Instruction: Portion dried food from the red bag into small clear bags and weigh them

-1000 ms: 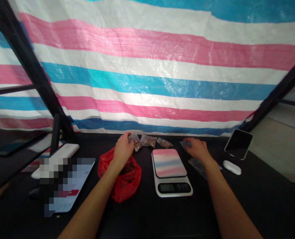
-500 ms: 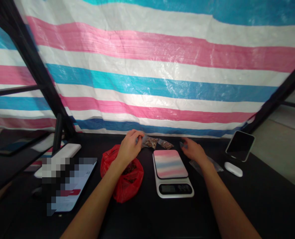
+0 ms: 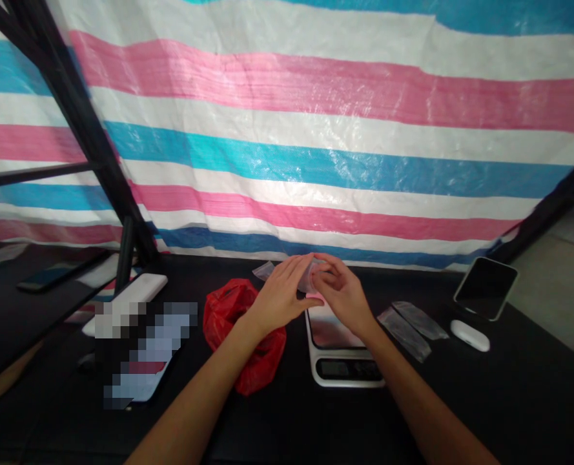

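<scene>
My right hand (image 3: 342,294) pinches a small clear plastic bag (image 3: 307,281) above the far end of the kitchen scale (image 3: 349,382). Beside it my left hand (image 3: 283,292) has its fingers stretched out and its thumb apart, close against the bag; whether it touches the plastic is hard to tell. Both hands hide part of the scale's pink platform. Below my left wrist lies a red plastic bag (image 3: 260,371), its opening mostly covered. One edge of another clear bag (image 3: 263,270) shows behind my left hand.
Right of the scale lie flat clear bags (image 3: 407,332). Farther right are a white oval case (image 3: 469,336) and a propped phone (image 3: 486,288). On the left are a tablet (image 3: 153,374) and a white box-like object (image 3: 146,290). A striped sheet (image 3: 316,148) hangs behind the black table.
My right hand has moved left from beside the flat bags to above the scale with the small clear bag. My left hand has shifted right, away from the filled bags, to meet it.
</scene>
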Action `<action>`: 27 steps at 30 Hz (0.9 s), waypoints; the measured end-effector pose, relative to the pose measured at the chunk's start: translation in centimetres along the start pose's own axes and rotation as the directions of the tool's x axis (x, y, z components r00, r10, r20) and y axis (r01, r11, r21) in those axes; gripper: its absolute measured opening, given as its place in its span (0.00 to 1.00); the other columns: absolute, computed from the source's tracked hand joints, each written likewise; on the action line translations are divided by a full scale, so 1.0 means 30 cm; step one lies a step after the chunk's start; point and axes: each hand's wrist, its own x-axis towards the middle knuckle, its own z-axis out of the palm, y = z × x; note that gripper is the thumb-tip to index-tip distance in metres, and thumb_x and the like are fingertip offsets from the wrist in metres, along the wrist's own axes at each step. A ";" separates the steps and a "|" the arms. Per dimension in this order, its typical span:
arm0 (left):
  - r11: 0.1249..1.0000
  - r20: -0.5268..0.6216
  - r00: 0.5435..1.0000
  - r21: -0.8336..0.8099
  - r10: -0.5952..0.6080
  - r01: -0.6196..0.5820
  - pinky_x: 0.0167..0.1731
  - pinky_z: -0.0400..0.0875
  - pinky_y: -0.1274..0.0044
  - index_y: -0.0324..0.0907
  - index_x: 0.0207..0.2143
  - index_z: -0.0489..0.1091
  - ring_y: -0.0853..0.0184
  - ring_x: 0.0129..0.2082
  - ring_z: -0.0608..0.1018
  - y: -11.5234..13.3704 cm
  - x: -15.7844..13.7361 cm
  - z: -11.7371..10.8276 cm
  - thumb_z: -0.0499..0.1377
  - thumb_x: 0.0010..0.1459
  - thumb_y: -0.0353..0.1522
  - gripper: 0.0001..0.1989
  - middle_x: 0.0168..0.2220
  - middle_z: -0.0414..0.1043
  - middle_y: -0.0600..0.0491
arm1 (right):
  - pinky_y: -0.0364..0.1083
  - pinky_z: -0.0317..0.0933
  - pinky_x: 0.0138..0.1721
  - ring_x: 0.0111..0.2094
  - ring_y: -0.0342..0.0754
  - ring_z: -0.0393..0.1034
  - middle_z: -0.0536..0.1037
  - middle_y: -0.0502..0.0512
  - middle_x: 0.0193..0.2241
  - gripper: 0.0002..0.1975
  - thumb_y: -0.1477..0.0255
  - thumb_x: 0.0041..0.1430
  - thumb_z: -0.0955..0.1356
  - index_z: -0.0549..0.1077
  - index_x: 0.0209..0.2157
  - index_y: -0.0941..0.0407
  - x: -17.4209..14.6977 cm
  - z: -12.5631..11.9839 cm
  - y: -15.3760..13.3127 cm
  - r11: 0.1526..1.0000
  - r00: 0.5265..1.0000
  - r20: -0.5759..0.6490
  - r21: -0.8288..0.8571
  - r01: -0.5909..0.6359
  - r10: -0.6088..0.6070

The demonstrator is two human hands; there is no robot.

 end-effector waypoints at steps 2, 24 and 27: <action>1.000 -0.013 1.000 0.016 -0.001 0.001 0.62 0.64 0.59 0.41 0.65 0.58 0.53 0.63 0.70 -0.010 0.001 -0.008 0.62 0.62 0.39 0.33 0.62 0.68 0.40 | 0.46 0.72 0.41 0.37 0.46 0.76 0.77 0.51 0.38 0.24 0.64 0.56 0.74 0.69 0.53 0.50 -0.017 0.042 0.002 0.997 0.999 0.042 0.080 -0.003 0.000; 0.840 -0.449 0.730 -0.094 -0.515 0.535 0.31 0.65 0.77 0.42 0.47 0.70 0.65 0.29 0.77 -0.083 0.014 -0.161 0.53 0.66 0.45 0.17 0.33 0.77 0.52 | 0.53 0.56 0.47 0.42 0.53 0.67 0.77 0.56 0.38 0.16 0.86 0.52 0.65 0.77 0.39 0.56 -0.111 0.102 -0.052 0.512 0.754 0.653 -0.625 0.590 -0.071; 0.822 -0.464 0.719 -0.037 -0.518 0.568 0.33 0.66 0.76 0.43 0.46 0.70 0.63 0.31 0.79 -0.063 0.031 -0.189 0.52 0.67 0.44 0.17 0.34 0.78 0.51 | 0.53 0.55 0.49 0.43 0.52 0.68 0.76 0.55 0.38 0.18 0.89 0.47 0.62 0.74 0.32 0.56 -0.094 0.078 -0.053 0.571 0.788 0.600 -0.601 0.559 -0.140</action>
